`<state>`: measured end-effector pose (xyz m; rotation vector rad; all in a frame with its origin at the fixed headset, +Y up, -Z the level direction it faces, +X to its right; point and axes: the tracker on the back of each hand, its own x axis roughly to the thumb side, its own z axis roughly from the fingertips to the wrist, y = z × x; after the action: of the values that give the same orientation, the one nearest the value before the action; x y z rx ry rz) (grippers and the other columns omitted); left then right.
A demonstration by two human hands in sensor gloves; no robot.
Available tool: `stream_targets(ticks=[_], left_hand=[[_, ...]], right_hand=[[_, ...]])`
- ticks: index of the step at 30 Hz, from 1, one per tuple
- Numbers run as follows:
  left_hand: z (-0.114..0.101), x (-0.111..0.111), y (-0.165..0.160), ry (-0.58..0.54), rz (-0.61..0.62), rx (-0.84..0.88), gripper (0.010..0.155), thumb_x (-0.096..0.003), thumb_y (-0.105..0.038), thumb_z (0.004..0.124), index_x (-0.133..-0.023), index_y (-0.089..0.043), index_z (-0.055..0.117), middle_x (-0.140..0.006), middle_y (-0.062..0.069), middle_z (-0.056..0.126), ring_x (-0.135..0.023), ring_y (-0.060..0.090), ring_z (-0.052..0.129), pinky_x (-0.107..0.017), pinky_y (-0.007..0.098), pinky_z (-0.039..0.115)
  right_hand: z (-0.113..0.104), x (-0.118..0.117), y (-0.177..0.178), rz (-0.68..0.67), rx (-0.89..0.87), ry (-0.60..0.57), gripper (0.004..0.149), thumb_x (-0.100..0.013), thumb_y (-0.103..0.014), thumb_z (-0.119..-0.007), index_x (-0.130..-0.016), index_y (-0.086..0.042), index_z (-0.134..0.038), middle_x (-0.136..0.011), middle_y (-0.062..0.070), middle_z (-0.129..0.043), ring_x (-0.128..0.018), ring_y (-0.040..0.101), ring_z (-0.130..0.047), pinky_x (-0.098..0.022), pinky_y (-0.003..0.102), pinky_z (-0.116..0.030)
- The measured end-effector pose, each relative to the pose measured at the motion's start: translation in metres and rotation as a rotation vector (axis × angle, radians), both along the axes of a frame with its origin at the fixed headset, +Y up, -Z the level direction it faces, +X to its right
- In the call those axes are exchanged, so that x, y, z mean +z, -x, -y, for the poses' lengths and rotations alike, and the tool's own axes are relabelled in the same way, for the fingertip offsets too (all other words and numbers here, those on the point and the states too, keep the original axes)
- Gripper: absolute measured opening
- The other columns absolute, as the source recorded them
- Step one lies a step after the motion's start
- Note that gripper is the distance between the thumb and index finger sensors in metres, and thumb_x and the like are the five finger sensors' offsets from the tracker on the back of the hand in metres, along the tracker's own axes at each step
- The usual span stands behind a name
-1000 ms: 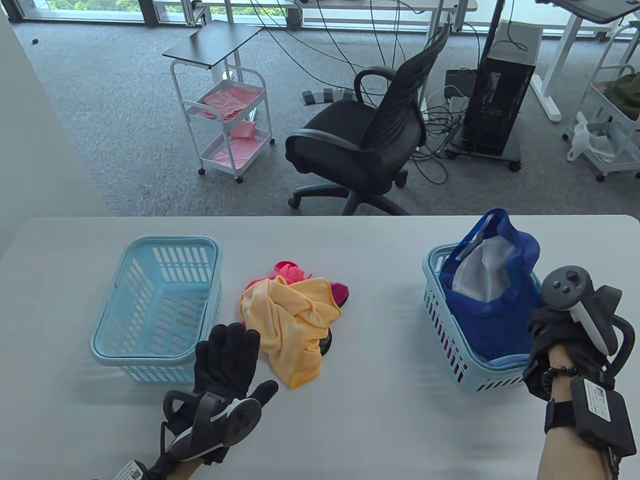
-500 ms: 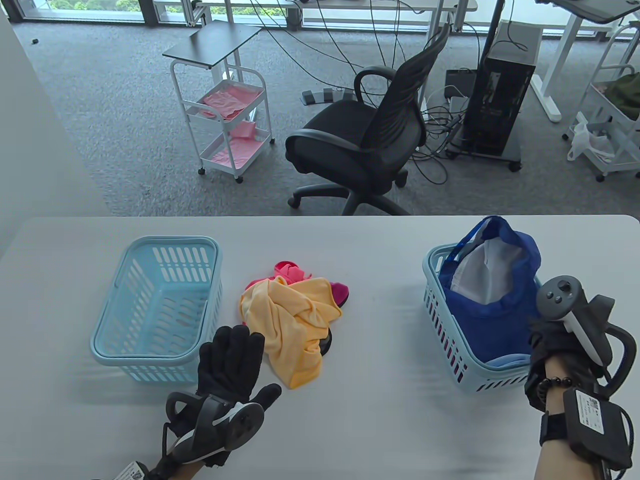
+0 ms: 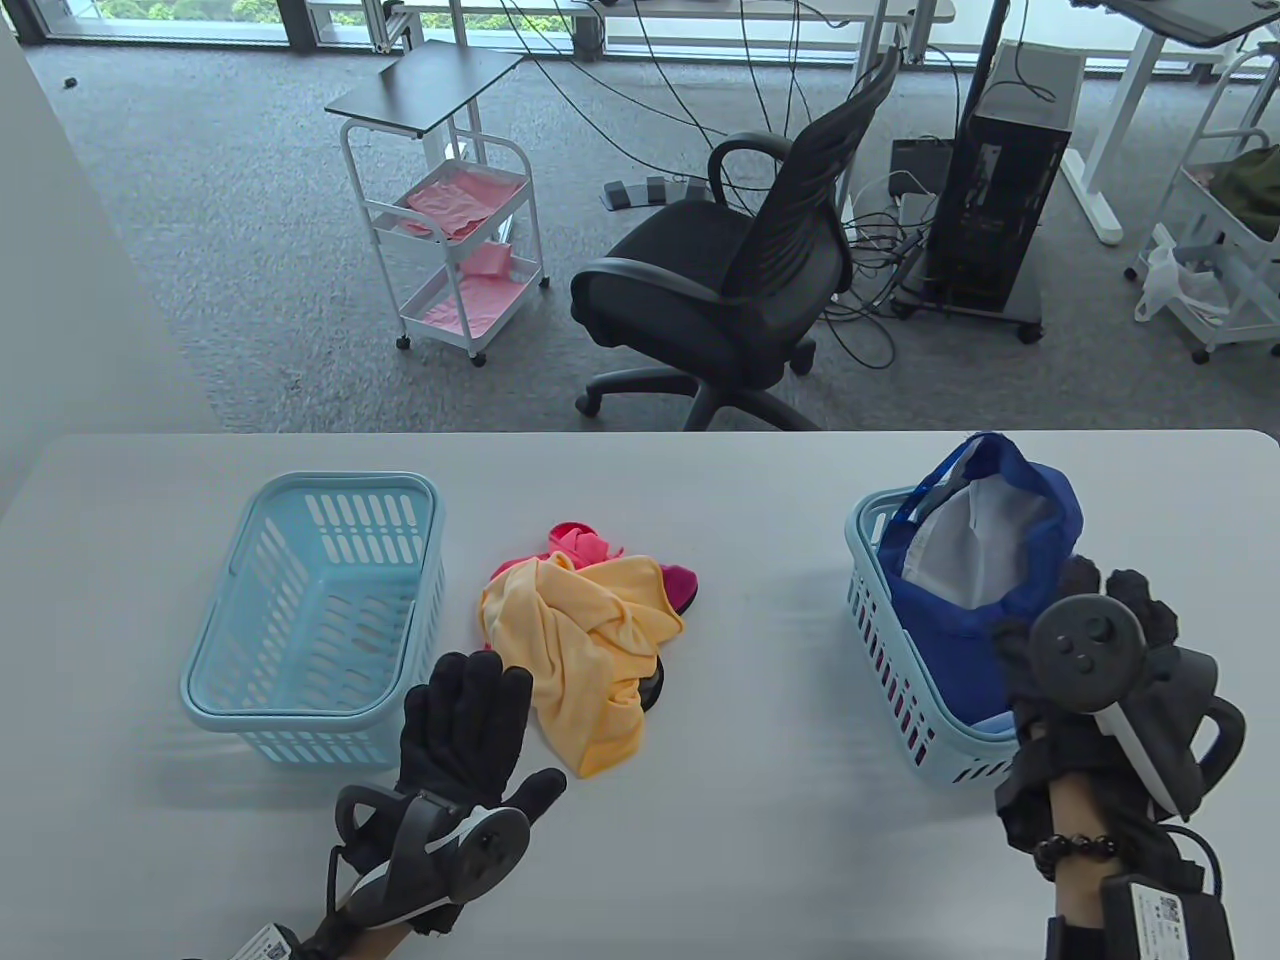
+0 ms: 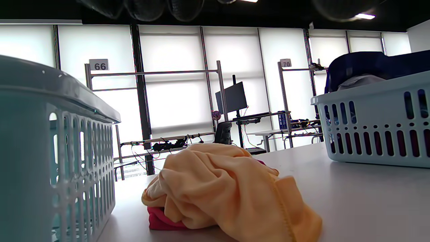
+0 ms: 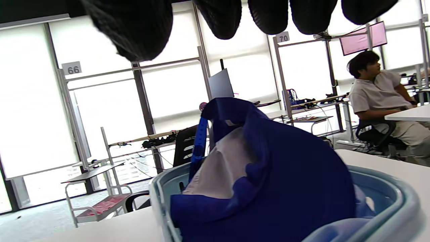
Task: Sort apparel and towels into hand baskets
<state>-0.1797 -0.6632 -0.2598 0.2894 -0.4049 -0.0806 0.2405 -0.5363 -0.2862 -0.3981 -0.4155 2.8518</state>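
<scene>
left hand [image 3: 462, 722] grip released, flat beside yellow cloth [image 3: 585, 650] | right hand [image 3: 1090, 650] over blue cap [image 3: 1000, 590], grip unclear

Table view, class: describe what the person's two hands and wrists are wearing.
Both hands wear black gloves. The left hand and right hand each carry a grey, round-faced tracker with a white stripe. The right wrist has a dark bead bracelet and a black box with a white label.
</scene>
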Motion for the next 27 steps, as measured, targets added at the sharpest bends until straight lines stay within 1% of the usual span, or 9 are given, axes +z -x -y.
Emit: stream_targets(ticks=[2,6,8,12,16,22,24,27], left_hand=[[0.000,0.000,0.000,0.004,0.002,0.003,0.090,-0.0536,-0.064,0.056,-0.117,-0.010,0.023,-0.121,0.029,0.030,-0.110,0.059,0.042,-0.077,0.067,0.047],[0.001,-0.001,0.000,0.006,0.006,0.003,0.091,-0.0536,-0.065,0.056,-0.117,-0.010,0.021,-0.121,0.029,0.028,-0.110,0.059,0.041,-0.077,0.067,0.046],[0.001,-0.001,0.000,0.008,0.008,0.001,0.091,-0.0534,-0.065,0.056,-0.117,-0.010,0.020,-0.121,0.029,0.028,-0.110,0.060,0.041,-0.077,0.068,0.046],[0.001,-0.001,0.000,0.009,0.011,0.002,0.091,-0.0534,-0.065,0.056,-0.117,-0.010,0.020,-0.121,0.030,0.027,-0.110,0.060,0.041,-0.077,0.068,0.046],[0.001,-0.001,0.000,0.004,0.010,0.002,0.091,-0.0535,-0.065,0.055,-0.117,-0.010,0.020,-0.121,0.030,0.027,-0.110,0.059,0.041,-0.077,0.068,0.046],[0.001,-0.001,0.000,0.007,0.005,0.001,0.091,-0.0535,-0.065,0.056,-0.117,-0.010,0.020,-0.121,0.030,0.027,-0.110,0.060,0.041,-0.077,0.068,0.046],[0.001,-0.001,0.000,0.008,0.001,0.002,0.091,-0.0535,-0.065,0.055,-0.117,-0.010,0.020,-0.121,0.030,0.027,-0.110,0.060,0.041,-0.077,0.068,0.046],[0.001,-0.002,0.000,0.009,-0.003,-0.001,0.091,-0.0535,-0.065,0.055,-0.117,-0.010,0.020,-0.121,0.030,0.028,-0.110,0.060,0.042,-0.077,0.069,0.046]], right_hand=[[0.003,0.000,0.021,-0.069,-0.017,-0.019,0.080,-0.052,-0.043,-0.078,-0.111,-0.002,-0.045,-0.111,0.036,-0.036,-0.097,0.065,-0.041,-0.066,0.079,-0.045],[0.016,-0.002,0.065,-0.200,-0.009,-0.020,0.082,-0.052,-0.045,-0.077,-0.112,-0.004,-0.039,-0.112,0.034,-0.031,-0.099,0.063,-0.033,-0.067,0.079,-0.039],[0.028,-0.004,0.085,-0.259,0.006,-0.010,0.083,-0.052,-0.045,-0.077,-0.112,-0.005,-0.037,-0.113,0.032,-0.029,-0.099,0.062,-0.030,-0.068,0.078,-0.036],[0.051,-0.009,0.108,-0.323,0.014,0.006,0.083,-0.052,-0.045,-0.077,-0.112,-0.007,-0.036,-0.113,0.032,-0.027,-0.100,0.061,-0.026,-0.068,0.078,-0.033],[0.071,-0.017,0.118,-0.359,0.008,0.020,0.083,-0.052,-0.046,-0.077,-0.112,-0.007,-0.035,-0.113,0.031,-0.026,-0.100,0.060,-0.024,-0.068,0.077,-0.032],[0.093,-0.028,0.124,-0.392,0.018,0.023,0.082,-0.052,-0.046,-0.076,-0.112,-0.008,-0.035,-0.113,0.030,-0.025,-0.100,0.059,-0.022,-0.068,0.077,-0.031],[0.106,-0.032,0.126,-0.400,0.025,0.032,0.082,-0.052,-0.046,-0.076,-0.112,-0.008,-0.035,-0.113,0.030,-0.025,-0.100,0.059,-0.022,-0.068,0.077,-0.031],[0.134,-0.040,0.129,-0.407,0.050,0.061,0.082,-0.052,-0.046,-0.076,-0.112,-0.009,-0.035,-0.113,0.030,-0.025,-0.099,0.059,-0.022,-0.068,0.076,-0.030]])
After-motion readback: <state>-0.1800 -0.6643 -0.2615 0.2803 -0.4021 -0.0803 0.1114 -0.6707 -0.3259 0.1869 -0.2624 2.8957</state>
